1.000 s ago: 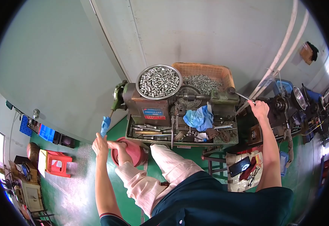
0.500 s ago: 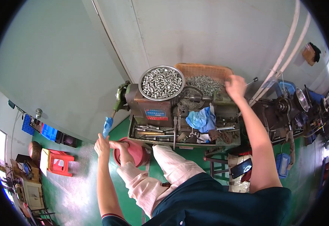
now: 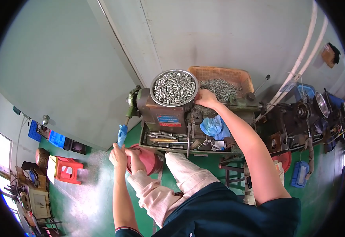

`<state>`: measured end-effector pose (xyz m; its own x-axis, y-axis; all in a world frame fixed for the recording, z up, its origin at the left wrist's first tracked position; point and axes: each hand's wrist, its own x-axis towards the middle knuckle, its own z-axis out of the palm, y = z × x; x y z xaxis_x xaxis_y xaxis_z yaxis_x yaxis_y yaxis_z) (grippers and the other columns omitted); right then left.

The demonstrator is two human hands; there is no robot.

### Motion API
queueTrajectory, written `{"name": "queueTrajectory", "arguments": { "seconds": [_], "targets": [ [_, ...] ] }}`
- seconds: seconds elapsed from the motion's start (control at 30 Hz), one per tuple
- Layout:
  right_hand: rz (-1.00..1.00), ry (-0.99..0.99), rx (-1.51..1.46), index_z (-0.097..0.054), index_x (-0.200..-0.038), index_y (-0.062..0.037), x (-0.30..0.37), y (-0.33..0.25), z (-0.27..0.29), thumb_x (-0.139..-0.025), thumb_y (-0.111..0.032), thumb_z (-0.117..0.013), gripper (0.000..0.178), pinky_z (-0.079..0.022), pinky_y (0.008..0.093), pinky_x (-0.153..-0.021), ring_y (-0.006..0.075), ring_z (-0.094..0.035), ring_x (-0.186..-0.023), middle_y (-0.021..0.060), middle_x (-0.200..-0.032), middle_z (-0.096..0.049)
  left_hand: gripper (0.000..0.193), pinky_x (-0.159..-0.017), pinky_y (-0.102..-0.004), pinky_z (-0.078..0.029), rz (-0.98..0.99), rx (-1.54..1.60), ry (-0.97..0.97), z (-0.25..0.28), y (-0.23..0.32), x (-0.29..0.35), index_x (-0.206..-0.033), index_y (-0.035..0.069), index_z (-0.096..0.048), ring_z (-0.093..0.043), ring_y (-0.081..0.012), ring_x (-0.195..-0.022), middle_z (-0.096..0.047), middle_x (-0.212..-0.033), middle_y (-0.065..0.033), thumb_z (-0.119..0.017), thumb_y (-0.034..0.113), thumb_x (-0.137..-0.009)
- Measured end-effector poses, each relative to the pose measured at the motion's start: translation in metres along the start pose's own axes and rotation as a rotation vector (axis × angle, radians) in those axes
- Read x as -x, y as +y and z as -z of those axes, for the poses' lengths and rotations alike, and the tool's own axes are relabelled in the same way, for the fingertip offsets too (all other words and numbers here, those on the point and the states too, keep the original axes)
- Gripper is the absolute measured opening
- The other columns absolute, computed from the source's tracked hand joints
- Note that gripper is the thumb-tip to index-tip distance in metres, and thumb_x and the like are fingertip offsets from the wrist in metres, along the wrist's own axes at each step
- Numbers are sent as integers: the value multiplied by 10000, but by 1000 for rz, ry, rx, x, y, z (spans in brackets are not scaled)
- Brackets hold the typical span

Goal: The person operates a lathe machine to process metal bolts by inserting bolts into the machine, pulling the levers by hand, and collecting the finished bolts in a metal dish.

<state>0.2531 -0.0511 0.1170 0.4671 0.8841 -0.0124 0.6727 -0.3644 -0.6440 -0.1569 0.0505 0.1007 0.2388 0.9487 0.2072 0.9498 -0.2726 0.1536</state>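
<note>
My left hand (image 3: 118, 155) is closed round the lower end of a lever handle (image 3: 122, 134) wrapped in blue cloth or film, on the left end of a small green lathe (image 3: 148, 114). On the headstock stands a round steel bowl (image 3: 174, 72) full of small metal parts (image 3: 174, 87). Just right of that bowl my right hand (image 3: 207, 98) reaches in at the spindle with its fingers bent together. Its fingertips are partly hidden, and what they pinch is too small to make out.
Behind the lathe an orange plastic basket (image 3: 245, 79) holds more metal parts (image 3: 221, 89). A blue rag (image 3: 215, 127) and several tools (image 3: 166, 138) lie in the lathe's tray. Below stands a red bucket (image 3: 150, 160); a red stool (image 3: 69, 170) is at left, another machine (image 3: 294, 118) at right.
My right hand has moved left, from the right end of the lathe to the spindle beside the bowl. My left hand keeps its hold on the lever handle. The whole view has shifted slightly.
</note>
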Motion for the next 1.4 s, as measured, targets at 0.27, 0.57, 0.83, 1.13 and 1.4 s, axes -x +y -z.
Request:
{"name": "queueTrajectory", "arguments": {
  "seconds": [0.27,0.57,0.83,1.13,1.4],
  "targets": [
    [39,13,8,-628,-687,-124,-1,1,-3,-545,-211,-633,166,-450,310,-640,215,-583,-692,47,-694,-611,283,-551,-461,-414,-5,59,36,-2,34,26,-792,18,-402,-538,-383,-634,-553,-654,-203,-496,286,-780],
    [142,829,451,-601,-597,-117,0,-18,40,-560,-186,-657,96,-396,338,-666,226,-499,-786,39,-684,-571,277,-549,-460,-416,-4,70,18,2,36,25,-783,15,-400,-537,-381,-636,-550,-651,-200,-492,276,-782],
    [343,364,30,-601,-615,-107,11,-85,49,-544,-203,-632,123,-376,336,-689,214,-476,-784,32,-668,-551,278,-539,-461,-416,-40,81,55,-5,29,25,-787,14,-400,-534,-385,-623,-548,-646,-202,-487,278,-784],
    [264,287,184,-596,-576,-109,9,-93,47,-525,-204,-635,114,-358,350,-730,226,-459,-834,43,-679,-560,279,-531,-470,-409,-68,85,82,-7,29,25,-789,11,-397,-530,-391,-612,-543,-635,-205,-489,274,-783],
    [87,410,-51,-602,-660,-71,3,-61,76,-544,-152,-621,143,-457,301,-617,203,-582,-654,73,-670,-603,279,-534,-464,-411,-39,107,47,1,32,26,-774,14,-396,-532,-389,-615,-544,-636,-205,-488,277,-784]
  ]
}}
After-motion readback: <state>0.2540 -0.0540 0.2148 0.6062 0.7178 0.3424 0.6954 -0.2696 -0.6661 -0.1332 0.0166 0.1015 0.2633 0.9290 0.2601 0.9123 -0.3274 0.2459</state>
